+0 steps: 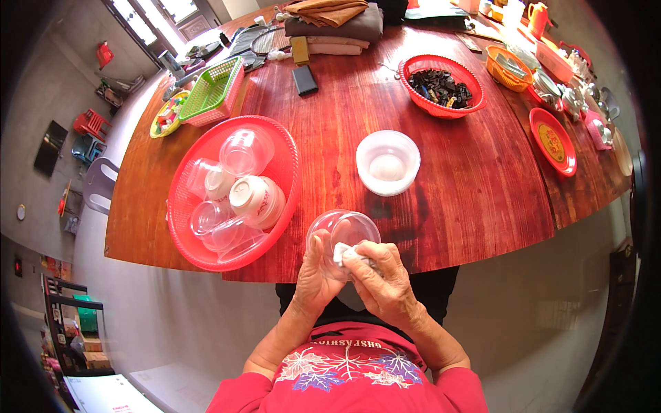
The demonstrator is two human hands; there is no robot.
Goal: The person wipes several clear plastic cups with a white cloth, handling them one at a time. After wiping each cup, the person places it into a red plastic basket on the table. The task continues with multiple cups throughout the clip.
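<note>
Over the table's near edge, my left hand (315,275) grips a clear plastic bowl (351,224) by its side, thumb up along the wall. My right hand (385,279) is closed on a small wad of white tissue or cloth (341,253) and presses it to the bowl. Just beyond stands a stack of clear, whitish plastic bowls (387,164). To the left, a large red plastic basket (297,165) holds several clear bowls (242,153) and white paper cups (256,198), some of them tipped over.
Far right of centre is a red basket (406,65) of dark pieces. A green and pink basket (213,89) stands at far left, near a dark wallet-like block (304,80) and folded cloths (334,27). Along the right lie a red plate (566,162) and an orange basket (508,67).
</note>
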